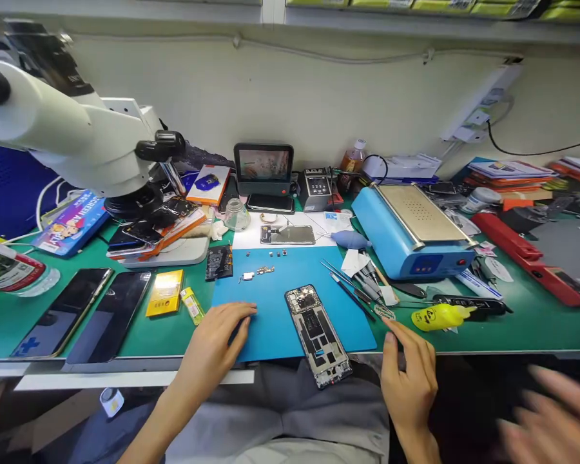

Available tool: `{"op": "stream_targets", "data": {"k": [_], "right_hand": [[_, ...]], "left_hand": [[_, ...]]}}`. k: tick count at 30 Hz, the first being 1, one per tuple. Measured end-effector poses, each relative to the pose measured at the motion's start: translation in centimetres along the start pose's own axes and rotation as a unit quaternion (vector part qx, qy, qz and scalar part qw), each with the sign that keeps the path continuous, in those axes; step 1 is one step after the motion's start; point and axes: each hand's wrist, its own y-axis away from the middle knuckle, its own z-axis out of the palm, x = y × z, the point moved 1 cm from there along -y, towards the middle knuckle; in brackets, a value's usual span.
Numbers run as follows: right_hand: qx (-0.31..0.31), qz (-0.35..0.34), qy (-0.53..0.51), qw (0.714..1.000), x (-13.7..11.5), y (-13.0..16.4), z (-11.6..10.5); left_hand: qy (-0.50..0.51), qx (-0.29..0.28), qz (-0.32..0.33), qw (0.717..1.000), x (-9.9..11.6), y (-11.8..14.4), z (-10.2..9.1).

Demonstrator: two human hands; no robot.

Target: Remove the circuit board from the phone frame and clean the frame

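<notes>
Both hands lay bare and holding nothing, the opened phone between them.

The left hand (pixel 217 341) rested flat, fingers loosely spread, on the near-left corner of the blue mat (pixel 280 303); the right hand (pixel 408 374) hovered at the bench edge, fingers half curled, just beside the mat's right corner. The phone (pixel 318 335) lay between them — back off, innards up — its long axis running from the mat's middle out over the near edge, slanting to the right. The right hand was a little nearer. Tweezers (pixel 352 287) lay beyond it; a blurred hand (pixel 546 412) of someone else showed at far right.
</notes>
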Motion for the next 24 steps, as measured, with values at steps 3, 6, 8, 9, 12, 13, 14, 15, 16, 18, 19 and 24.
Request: {"op": "stream_targets", "data": {"k": [3, 6, 8, 9, 12, 13, 14, 15, 16, 18, 19, 24], "right_hand": [[0.019, -0.021, 0.01, 1.0, 0.1, 1.0, -0.9], [0.016, -0.019, 0.009, 1.0, 0.1, 1.7, -1.5], [0.012, -0.012, 0.009, 1.0, 0.1, 1.9, -1.4], [0.011, -0.007, 0.012, 1.0, 0.0, 2.1, -1.2], [0.017, 0.006, 0.033, 0.999, 0.2, 2.4, 0.1], [0.026, 0.007, 0.039, 0.999, 0.3, 2.6, 0.5], [0.038, 0.007, 0.044, 0.998, 0.5, 2.9, 1.0], [0.051, 0.007, 0.047, 0.998, 0.7, 3.1, 1.4], [0.064, 0.007, 0.049, 0.997, 1.0, 3.4, 1.7], [0.074, 0.012, 0.051, 0.996, 1.4, 3.9, 2.0], [0.07, 0.016, 0.05, 0.996, 1.5, 4.1, 1.9], [0.042, 0.039, 0.053, 0.997, 0.1, 4.8, 1.5]], "left_hand": [[-0.033, 0.008, -0.021, 0.999, 3.2, 0.0, 0.1], [-0.045, 0.006, -0.03, 0.999, 7.3, -0.2, 1.4], [-0.041, 0.004, -0.016, 0.999, 9.8, -0.4, 2.8], [-0.035, 0.001, 0.007, 0.999, 10.8, -0.6, 3.5], [-0.029, -0.014, 0.073, 0.997, 12.4, -1.1, 5.6], [-0.032, -0.016, 0.082, 0.996, 12.5, -1.3, 6.2], [-0.035, -0.017, 0.086, 0.996, 12.4, -1.5, 6.6], [-0.036, -0.018, 0.09, 0.995, 12.2, -1.8, 6.8], [-0.035, -0.021, 0.099, 0.994, 11.8, -2.0, 6.9], [-0.033, -0.036, 0.133, 0.99, 10.9, -2.4, 6.8], [-0.032, -0.045, 0.161, 0.985, 10.4, -2.6, 6.6], [-0.021, -0.042, 0.299, 0.953, 7.1, -1.6, 5.5]]}}
